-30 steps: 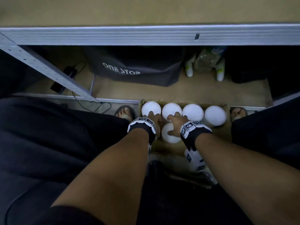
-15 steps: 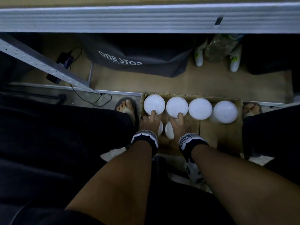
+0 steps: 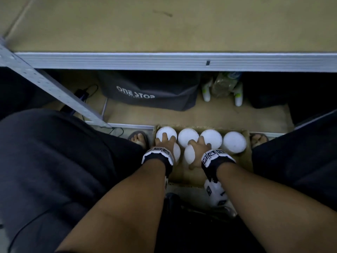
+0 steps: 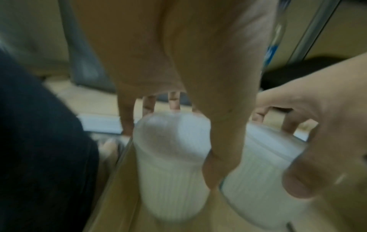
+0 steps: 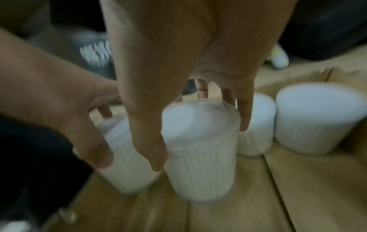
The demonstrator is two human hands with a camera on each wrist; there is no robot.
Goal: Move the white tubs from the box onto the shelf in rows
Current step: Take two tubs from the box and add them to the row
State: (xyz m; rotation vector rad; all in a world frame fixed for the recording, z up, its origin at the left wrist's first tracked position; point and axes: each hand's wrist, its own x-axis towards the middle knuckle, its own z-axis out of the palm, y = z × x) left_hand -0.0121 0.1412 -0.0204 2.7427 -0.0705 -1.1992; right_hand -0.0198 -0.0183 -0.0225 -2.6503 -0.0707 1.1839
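Observation:
A cardboard box (image 3: 245,162) stands on the floor between my feet. Several white ribbed tubs with lids stand in it, and the back row (image 3: 211,138) runs along its far wall. My left hand (image 3: 164,141) grips a near tub (image 3: 176,152) from above, fingers round its lid (image 4: 170,141). Beside it my right hand (image 3: 197,148) grips the neighbouring near tub (image 3: 188,155), thumb and fingers spread down its sides (image 5: 200,141). The tan shelf (image 3: 164,24) with a metal front edge lies bare above.
A dark "ONE STOP" bag (image 3: 149,90), white bottles (image 3: 238,95) and a charger with cable (image 3: 82,94) sit on the low shelf behind the box. A perforated metal brace (image 3: 54,90) slants at the left. My knees in dark cloth flank the box.
Each hand has settled round its own near tub, and the two tubs have drawn slightly apart. The head view has tilted up, so the shelf top shows.

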